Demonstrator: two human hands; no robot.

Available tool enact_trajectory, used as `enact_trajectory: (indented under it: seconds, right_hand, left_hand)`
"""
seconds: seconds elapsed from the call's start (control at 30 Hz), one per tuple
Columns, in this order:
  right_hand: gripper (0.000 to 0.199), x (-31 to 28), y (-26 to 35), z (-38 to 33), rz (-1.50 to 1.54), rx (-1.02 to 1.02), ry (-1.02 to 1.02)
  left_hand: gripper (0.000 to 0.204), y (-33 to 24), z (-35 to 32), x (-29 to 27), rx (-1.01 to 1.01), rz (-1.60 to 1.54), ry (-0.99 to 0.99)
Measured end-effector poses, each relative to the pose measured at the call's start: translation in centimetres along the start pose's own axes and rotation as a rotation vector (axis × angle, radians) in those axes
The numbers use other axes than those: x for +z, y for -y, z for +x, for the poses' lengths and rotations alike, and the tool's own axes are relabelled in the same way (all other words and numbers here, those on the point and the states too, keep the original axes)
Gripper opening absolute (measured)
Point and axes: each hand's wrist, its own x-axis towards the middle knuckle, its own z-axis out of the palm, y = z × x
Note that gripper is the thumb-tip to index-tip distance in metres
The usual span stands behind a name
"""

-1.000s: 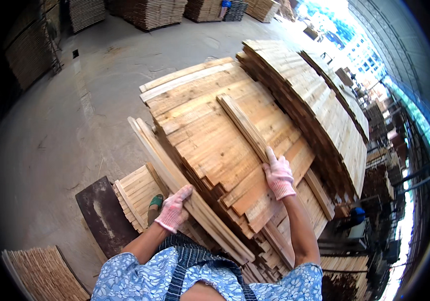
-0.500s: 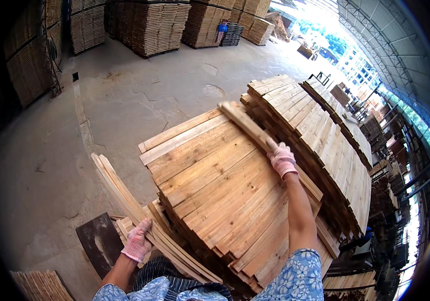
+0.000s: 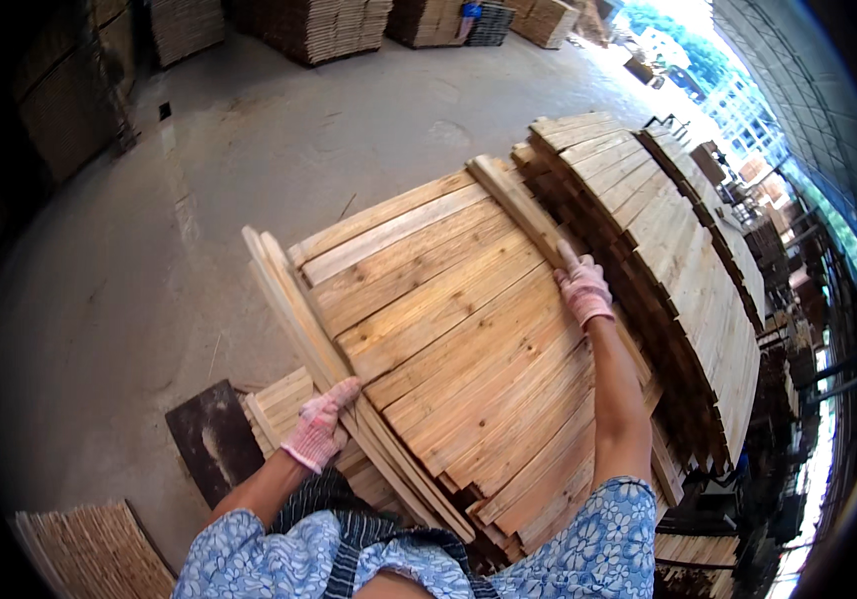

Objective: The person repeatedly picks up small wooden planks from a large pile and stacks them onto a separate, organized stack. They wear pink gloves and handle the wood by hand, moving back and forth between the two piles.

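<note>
A tall stack of pale wooden planks (image 3: 458, 339) fills the middle of the view. My left hand (image 3: 318, 427), in a pink knitted glove, presses against the long thin planks (image 3: 293, 299) that stand on edge along the stack's left side. My right hand (image 3: 581, 285), gloved the same way, lies on a single plank (image 3: 513, 200) running along the stack's right edge, fingers curled over it. Both forearms reach up from blue flowered sleeves at the bottom.
A second plank stack (image 3: 668, 240) stands close on the right. Lower plank piles (image 3: 274, 404) and a dark board (image 3: 214, 439) lie by my left leg. A woven mat (image 3: 89, 549) sits at bottom left. More stacks (image 3: 308, 25) line the far side of the concrete floor (image 3: 249, 150).
My left hand has come up from low beside the stack to press on the edge planks. My right hand stays on the right-edge plank, which now lies flush along the stack.
</note>
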Motion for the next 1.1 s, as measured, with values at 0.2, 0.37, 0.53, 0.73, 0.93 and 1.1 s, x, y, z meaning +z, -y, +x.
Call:
enact_trajectory:
  seconds: [0.2, 0.37, 0.53, 0.73, 0.93, 1.1]
  right_hand:
    - [0.067, -1.2, 4.9, -5.5, -0.131, -0.282, -0.168]
    - [0.050, -3.4, 15.4, -18.7, 0.773, -0.585, 0.368]
    - [0.066, -5.8, 16.8, -27.4, 0.928, -0.511, 0.660]
    - [0.085, -4.9, 16.8, -31.2, 1.335, -0.481, 0.564]
    - [0.078, -6.6, 12.7, -31.4, 1.120, -0.385, 0.423]
    - [0.076, -6.6, 10.1, -32.6, 1.039, -0.347, 0.380]
  left_hand:
    - [0.048, -2.0, -0.7, 1.2, -0.068, -0.269, 0.008]
    - [0.048, -3.7, 1.3, 1.0, 0.266, 0.045, 0.084]
    - [0.028, -7.8, 2.2, 2.4, -0.144, -0.494, -0.174]
    - [0.059, -9.8, 1.5, 4.5, 0.547, 0.635, 0.067]
    - [0.060, -7.4, 4.7, 5.1, 0.060, -0.402, 0.148]
    - [0.050, -9.9, 4.7, 3.9, -0.176, -0.781, 0.020]
